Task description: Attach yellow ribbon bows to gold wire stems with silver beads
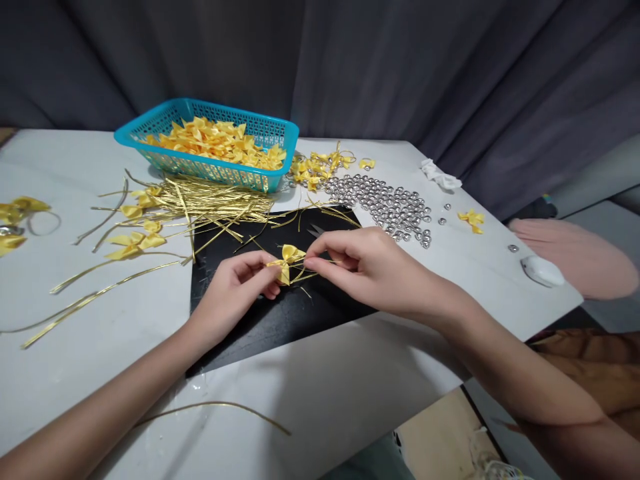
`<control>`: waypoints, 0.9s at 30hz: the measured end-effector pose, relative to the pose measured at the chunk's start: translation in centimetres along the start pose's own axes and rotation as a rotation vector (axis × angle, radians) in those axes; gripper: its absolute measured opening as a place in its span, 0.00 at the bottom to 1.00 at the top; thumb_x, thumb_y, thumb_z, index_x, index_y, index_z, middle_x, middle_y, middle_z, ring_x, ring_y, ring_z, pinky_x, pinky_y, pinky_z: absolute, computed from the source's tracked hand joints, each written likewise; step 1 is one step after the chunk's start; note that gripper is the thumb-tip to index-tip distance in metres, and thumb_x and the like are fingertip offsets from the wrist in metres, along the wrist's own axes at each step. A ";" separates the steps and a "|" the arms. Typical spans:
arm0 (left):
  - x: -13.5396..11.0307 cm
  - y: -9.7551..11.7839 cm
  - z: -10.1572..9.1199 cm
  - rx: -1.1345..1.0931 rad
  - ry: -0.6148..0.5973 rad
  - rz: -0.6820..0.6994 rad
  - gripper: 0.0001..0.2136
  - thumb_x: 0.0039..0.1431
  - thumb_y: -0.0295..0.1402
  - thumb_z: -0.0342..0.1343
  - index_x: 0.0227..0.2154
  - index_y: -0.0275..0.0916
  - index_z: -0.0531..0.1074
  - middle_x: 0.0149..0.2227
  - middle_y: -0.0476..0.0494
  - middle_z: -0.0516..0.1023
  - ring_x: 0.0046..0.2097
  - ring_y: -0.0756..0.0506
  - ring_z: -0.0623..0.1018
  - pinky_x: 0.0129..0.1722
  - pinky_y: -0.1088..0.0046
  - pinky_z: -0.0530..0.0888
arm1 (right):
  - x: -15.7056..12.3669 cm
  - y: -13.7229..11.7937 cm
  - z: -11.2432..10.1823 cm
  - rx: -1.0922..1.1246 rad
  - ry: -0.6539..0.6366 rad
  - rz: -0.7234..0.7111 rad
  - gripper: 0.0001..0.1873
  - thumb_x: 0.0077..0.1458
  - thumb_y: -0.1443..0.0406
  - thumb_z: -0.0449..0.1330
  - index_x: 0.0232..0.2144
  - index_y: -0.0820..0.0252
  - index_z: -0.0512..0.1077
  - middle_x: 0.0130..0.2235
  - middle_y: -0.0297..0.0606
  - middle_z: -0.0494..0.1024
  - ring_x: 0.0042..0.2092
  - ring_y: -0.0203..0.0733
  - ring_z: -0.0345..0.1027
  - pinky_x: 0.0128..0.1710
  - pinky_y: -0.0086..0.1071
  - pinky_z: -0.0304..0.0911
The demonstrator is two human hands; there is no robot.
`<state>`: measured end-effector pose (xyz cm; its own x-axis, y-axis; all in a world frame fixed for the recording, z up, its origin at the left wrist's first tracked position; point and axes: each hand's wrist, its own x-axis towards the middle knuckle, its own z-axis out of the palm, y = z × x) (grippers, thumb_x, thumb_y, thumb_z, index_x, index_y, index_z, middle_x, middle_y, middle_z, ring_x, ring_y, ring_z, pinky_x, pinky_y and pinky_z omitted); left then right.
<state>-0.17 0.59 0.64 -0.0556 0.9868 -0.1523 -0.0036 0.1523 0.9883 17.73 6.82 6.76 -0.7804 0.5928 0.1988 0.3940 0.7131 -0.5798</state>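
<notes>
A small yellow ribbon bow [289, 259] with thin gold wire through it hangs just above a black mat [280, 320] in the middle of the white table [100, 320]. My left hand [235, 283] pinches the bow from the left with thumb and forefinger. My right hand [360, 267] pinches the gold wire at the bow's right side, fingers pressed together. Both hands meet over the mat.
A teal basket [165, 120] full of yellow bows stands at the back. Gold wire ties [210, 203] lie heaped in front of it, loose bows [131, 243] to the left. Silver beads [390, 207] spread at the right, beyond them a white mouse [543, 271]. Scissors [316, 231] lie on the mat.
</notes>
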 end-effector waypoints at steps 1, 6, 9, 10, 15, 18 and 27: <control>0.0 0.0 0.0 0.003 -0.001 0.001 0.08 0.51 0.35 0.58 0.22 0.37 0.72 0.21 0.53 0.72 0.24 0.53 0.70 0.26 0.80 0.67 | 0.0 0.0 0.0 0.002 0.007 0.007 0.07 0.57 0.68 0.56 0.29 0.65 0.73 0.17 0.24 0.56 0.20 0.26 0.46 0.22 0.25 0.44; -0.1 0.4 0.3 0.065 -0.006 0.001 0.07 0.50 0.35 0.58 0.22 0.38 0.72 0.19 0.53 0.71 0.23 0.52 0.70 0.25 0.78 0.67 | 0.1 0.0 -0.2 0.023 0.042 0.030 0.08 0.57 0.66 0.56 0.29 0.65 0.71 0.17 0.24 0.56 0.20 0.26 0.47 0.21 0.25 0.44; -0.1 0.5 0.3 0.095 -0.005 0.015 0.08 0.50 0.36 0.58 0.21 0.38 0.71 0.19 0.53 0.70 0.24 0.52 0.70 0.25 0.78 0.68 | 0.1 -0.2 -0.3 0.025 -0.021 0.006 0.08 0.58 0.67 0.55 0.30 0.65 0.71 0.18 0.24 0.57 0.20 0.26 0.48 0.22 0.24 0.45; -0.1 0.5 0.3 0.101 -0.004 0.022 0.08 0.51 0.36 0.57 0.21 0.38 0.71 0.20 0.53 0.70 0.24 0.52 0.70 0.26 0.78 0.68 | 0.2 -0.3 -0.3 0.024 -0.040 -0.003 0.08 0.58 0.67 0.55 0.30 0.65 0.71 0.18 0.24 0.57 0.20 0.26 0.48 0.22 0.24 0.45; -0.1 0.5 0.2 0.117 -0.015 0.034 0.10 0.52 0.39 0.57 0.22 0.38 0.71 0.20 0.52 0.70 0.24 0.51 0.70 0.26 0.77 0.68 | 0.3 -0.6 -0.8 -0.015 -0.114 -0.057 0.05 0.55 0.69 0.56 0.29 0.64 0.72 0.18 0.24 0.56 0.21 0.26 0.47 0.23 0.24 0.46; -0.1 0.6 0.3 0.118 -0.014 0.034 0.10 0.51 0.38 0.57 0.21 0.38 0.71 0.20 0.53 0.69 0.24 0.52 0.69 0.25 0.78 0.67 | 0.3 -0.6 -1.0 -0.024 -0.127 -0.086 0.07 0.56 0.69 0.55 0.29 0.64 0.72 0.18 0.25 0.57 0.21 0.26 0.47 0.24 0.25 0.46; -0.3 1.0 0.6 0.189 -0.061 0.037 0.11 0.50 0.38 0.57 0.18 0.39 0.67 0.17 0.54 0.65 0.22 0.52 0.65 0.23 0.78 0.63 | 1.4 -0.2 -1.6 -0.083 -0.129 -0.174 0.07 0.56 0.67 0.56 0.30 0.62 0.73 0.20 0.27 0.64 0.23 0.27 0.53 0.25 0.25 0.48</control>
<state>0.48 0.48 1.62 0.0081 0.9926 -0.1211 0.1852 0.1176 0.9756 17.35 8.14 8.44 -0.8937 0.4091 0.1843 0.2825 0.8322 -0.4771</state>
